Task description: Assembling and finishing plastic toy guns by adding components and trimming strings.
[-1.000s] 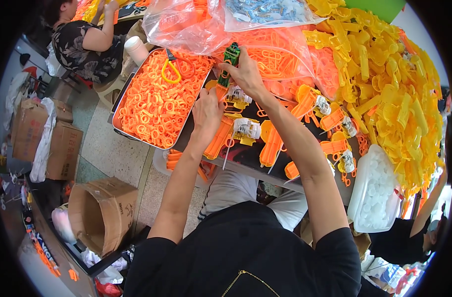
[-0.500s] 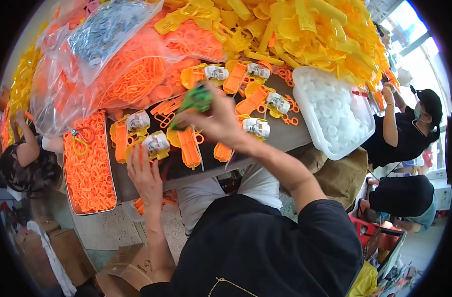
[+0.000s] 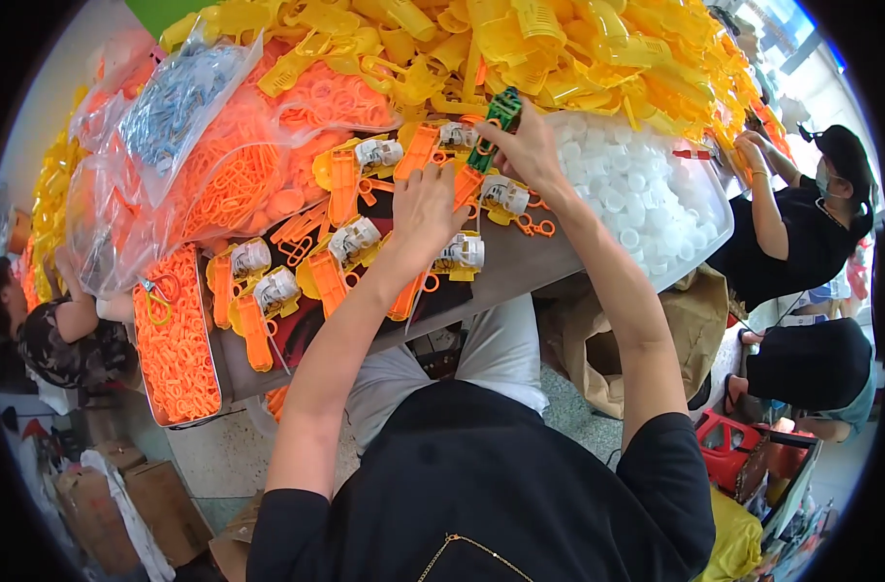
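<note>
My right hand [image 3: 530, 145] grips a long green-and-black hand tool [image 3: 493, 131] with an orange ring on it, its kind not clear. The tool's lower end meets an orange-and-yellow plastic toy assembly [image 3: 467, 182] that has a white cylinder unit [image 3: 505, 194]. Against the left side of that assembly, my left hand [image 3: 425, 209] holds on with bent fingers; the fingertips are partly hidden. Similar assemblies lie around my hands, such as one in the centre [image 3: 328, 281], one at the front left [image 3: 256, 335] and one farther back [image 3: 341, 189].
A tray of small orange parts [image 3: 178, 339] stands at the left with yellow-handled scissors [image 3: 158, 301]. Bags of orange parts [image 3: 231, 184] and a heap of yellow shells [image 3: 559, 58] fill the back. A white tub [image 3: 699, 254] holds translucent caps. A person [image 3: 782, 209] works at the right.
My right hand has carried the green tool right and away from me, onto an assembly. My left hand has moved from the front-left assembly to the same one. The view has shifted slightly.
</note>
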Demonstrator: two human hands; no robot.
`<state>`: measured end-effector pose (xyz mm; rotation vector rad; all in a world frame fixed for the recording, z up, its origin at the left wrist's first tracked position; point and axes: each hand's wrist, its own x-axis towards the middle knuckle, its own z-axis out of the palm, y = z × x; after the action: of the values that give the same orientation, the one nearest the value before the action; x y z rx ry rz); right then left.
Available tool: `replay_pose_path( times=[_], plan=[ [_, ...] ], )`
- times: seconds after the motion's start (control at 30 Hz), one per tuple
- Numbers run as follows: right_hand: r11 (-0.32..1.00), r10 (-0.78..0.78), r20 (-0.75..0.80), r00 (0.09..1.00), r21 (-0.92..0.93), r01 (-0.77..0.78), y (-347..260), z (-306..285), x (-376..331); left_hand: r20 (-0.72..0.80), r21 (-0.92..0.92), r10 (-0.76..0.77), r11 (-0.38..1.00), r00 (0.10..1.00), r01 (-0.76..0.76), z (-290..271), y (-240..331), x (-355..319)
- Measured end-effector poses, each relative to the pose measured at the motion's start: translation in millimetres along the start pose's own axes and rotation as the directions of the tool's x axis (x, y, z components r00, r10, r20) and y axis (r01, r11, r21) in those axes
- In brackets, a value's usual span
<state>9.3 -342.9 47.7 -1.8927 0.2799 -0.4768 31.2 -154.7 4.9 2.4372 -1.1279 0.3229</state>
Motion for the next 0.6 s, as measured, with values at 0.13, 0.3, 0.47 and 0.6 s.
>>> replay_pose_path(
  times=[0.13, 0.3, 0.47, 0.6],
  plan=[
    [0.996, -0.030, 0.028, 0.999, -0.078, 0.033, 12, 7, 6, 0.125, 0.008, -0.083, 0.997, 0.989, 0.082, 16, -4, 12],
    [0.996, -0.016, 0.037, 0.999, -0.082, 0.019, 18, 3, 6, 0.177, 0.019, -0.082, 0.997, 0.981, 0.080, 17, 2, 22],
    [0.998, 0.005, 0.088, 0.996, -0.065, 0.000, 17, 0, 7, 0.190, 0.076, -0.091, 0.994, 0.977, 0.078, 16, 6, 23],
    [0.998, 0.010, 0.066, 0.998, -0.055, -0.006, 17, 1, 6, 0.171, 0.076, -0.092, 0.994, 0.981, 0.080, 15, 10, 23]
  ],
)
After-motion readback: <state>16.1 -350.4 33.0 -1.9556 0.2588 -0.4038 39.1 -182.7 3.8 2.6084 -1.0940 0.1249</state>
